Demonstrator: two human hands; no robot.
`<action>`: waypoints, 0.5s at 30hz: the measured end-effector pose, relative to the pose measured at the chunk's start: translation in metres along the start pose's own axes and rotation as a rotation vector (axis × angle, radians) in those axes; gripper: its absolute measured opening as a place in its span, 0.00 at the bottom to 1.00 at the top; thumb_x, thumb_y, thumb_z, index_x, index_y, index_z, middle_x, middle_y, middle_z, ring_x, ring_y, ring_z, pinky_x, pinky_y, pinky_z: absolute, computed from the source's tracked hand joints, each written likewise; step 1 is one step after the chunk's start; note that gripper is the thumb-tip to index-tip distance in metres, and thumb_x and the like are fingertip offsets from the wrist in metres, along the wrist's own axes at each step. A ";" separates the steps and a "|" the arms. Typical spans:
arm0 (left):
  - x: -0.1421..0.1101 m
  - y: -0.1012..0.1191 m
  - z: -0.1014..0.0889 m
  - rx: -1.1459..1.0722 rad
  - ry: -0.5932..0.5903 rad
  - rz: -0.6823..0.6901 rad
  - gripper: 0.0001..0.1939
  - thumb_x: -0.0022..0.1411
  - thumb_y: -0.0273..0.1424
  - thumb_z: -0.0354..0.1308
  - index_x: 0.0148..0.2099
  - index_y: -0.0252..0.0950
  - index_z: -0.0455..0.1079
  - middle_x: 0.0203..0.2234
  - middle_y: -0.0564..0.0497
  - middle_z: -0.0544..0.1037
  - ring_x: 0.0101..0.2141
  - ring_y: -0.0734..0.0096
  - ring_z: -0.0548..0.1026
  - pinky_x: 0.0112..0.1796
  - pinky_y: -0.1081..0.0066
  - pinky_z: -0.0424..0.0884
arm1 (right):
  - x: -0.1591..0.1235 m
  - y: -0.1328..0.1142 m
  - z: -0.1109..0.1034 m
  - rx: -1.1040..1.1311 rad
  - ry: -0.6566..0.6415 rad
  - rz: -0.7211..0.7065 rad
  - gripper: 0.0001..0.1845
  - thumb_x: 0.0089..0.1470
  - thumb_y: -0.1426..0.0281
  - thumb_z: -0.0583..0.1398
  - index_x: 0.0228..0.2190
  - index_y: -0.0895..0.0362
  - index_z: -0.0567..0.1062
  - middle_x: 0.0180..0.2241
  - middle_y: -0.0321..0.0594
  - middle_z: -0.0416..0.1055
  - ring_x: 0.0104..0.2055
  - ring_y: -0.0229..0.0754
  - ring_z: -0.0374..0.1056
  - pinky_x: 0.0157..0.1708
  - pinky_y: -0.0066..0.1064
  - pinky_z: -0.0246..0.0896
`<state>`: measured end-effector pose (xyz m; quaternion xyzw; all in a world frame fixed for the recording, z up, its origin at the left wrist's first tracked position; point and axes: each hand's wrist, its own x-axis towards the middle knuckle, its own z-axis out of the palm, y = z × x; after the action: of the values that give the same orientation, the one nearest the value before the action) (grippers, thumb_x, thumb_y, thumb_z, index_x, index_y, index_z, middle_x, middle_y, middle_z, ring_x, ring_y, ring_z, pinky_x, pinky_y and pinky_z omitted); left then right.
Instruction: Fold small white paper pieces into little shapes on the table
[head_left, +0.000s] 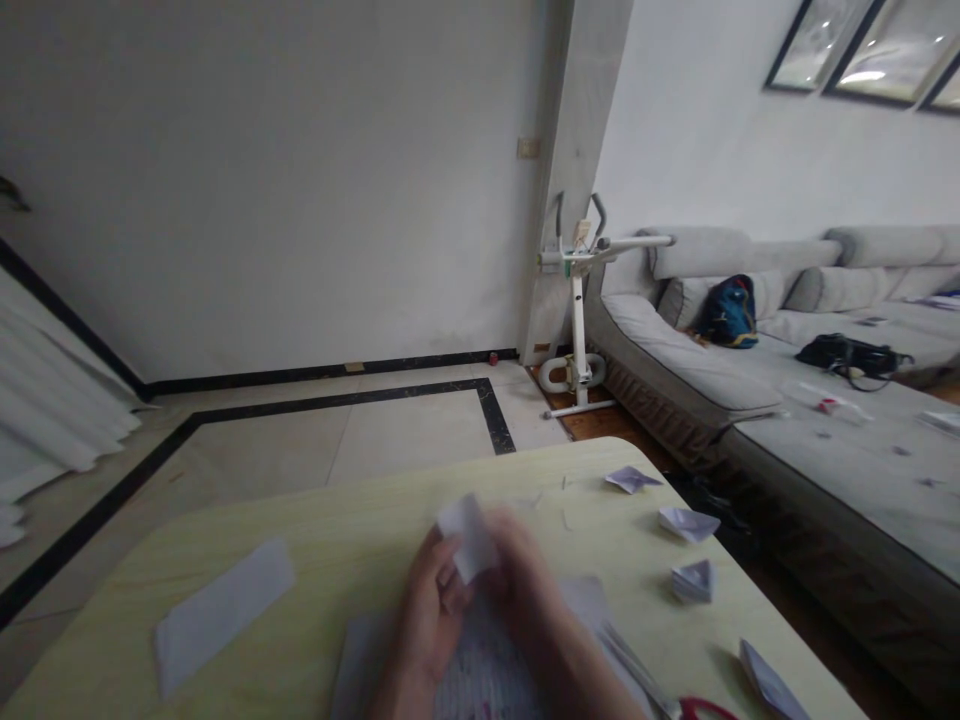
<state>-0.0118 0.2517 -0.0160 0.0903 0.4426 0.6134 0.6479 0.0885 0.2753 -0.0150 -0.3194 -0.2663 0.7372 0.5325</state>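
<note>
Small white paper sits between both hands, above the table. Left hand: fingers grasp its left side. Right hand meets its right side; fingers blurred, I cannot tell their grip. Lined sheet below; scissors and four folded papers lie to the right.

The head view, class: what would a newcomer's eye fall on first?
First come the left hand and right hand, low in the middle, a small white paper between them. Next, four folded paper pieces lie along the right edge of the table. Beyond it, right, a blue backpack rests on the grey sofa.
</note>
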 end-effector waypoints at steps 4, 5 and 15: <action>0.003 -0.001 0.000 -0.027 -0.023 0.023 0.17 0.46 0.30 0.67 0.41 0.37 0.70 0.24 0.55 0.76 0.21 0.77 0.73 0.20 0.79 0.65 | 0.002 0.000 0.003 -0.088 0.007 -0.040 0.11 0.42 0.64 0.65 0.26 0.59 0.73 0.21 0.34 0.67 0.23 0.35 0.62 0.22 0.24 0.54; 0.004 -0.002 0.000 -0.027 -0.032 0.033 0.17 0.46 0.30 0.67 0.40 0.36 0.70 0.23 0.56 0.75 0.20 0.77 0.73 0.19 0.80 0.65 | 0.003 -0.001 0.004 -0.110 0.009 -0.056 0.12 0.41 0.64 0.65 0.27 0.59 0.73 0.22 0.35 0.68 0.24 0.36 0.63 0.23 0.25 0.55; -0.019 0.022 0.018 0.148 -0.121 0.196 0.13 0.48 0.32 0.64 0.38 0.37 0.71 0.24 0.55 0.74 0.20 0.80 0.71 0.17 0.82 0.59 | -0.009 -0.031 0.024 -0.720 0.073 -0.463 0.11 0.47 0.65 0.56 0.25 0.60 0.74 0.22 0.36 0.69 0.26 0.37 0.62 0.27 0.27 0.55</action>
<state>-0.0120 0.2482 0.0176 0.2173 0.4358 0.6328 0.6021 0.0916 0.2749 0.0249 -0.4426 -0.5523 0.4464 0.5476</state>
